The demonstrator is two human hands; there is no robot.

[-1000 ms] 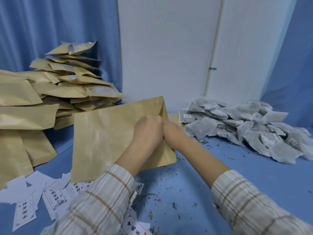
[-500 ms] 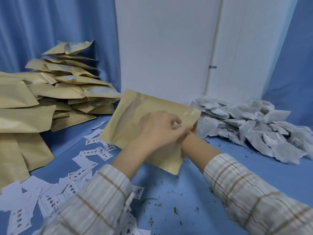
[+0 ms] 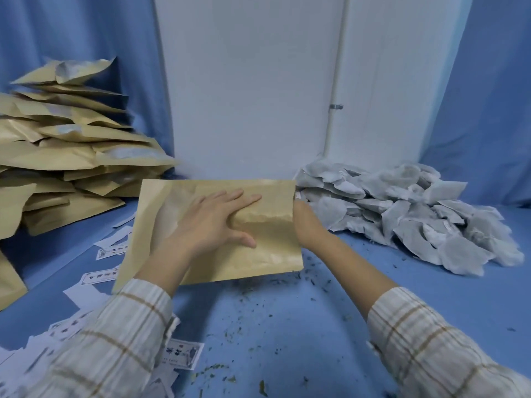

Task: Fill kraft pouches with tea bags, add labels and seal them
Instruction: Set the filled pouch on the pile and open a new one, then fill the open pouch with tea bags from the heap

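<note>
A kraft pouch (image 3: pixel 175 225) lies almost flat over the blue table, its mouth facing right. My left hand (image 3: pixel 212 222) presses down on top of it with straight, spread fingers. My right hand (image 3: pixel 304 222) reaches into the pouch's mouth; only the wrist and heel show, and the fingers are hidden inside, making a bulge under the paper. Whether they hold anything cannot be seen. A heap of grey tea bags (image 3: pixel 402 216) lies just right of the pouch. White printed labels (image 3: pixel 107 252) are scattered at the left and under my left sleeve.
A tall, loose stack of kraft pouches (image 3: pixel 71 156) fills the left side. A white wall panel (image 3: pixel 244 81) and blue curtains stand behind. Tea crumbs (image 3: pixel 258 326) speckle the blue table (image 3: pixel 316 340) in front of me.
The pouch, held up on edge before, has swung down to lie flat with its mouth to the right. My left hand has opened flat onto it, and my right hand has slid inside.
</note>
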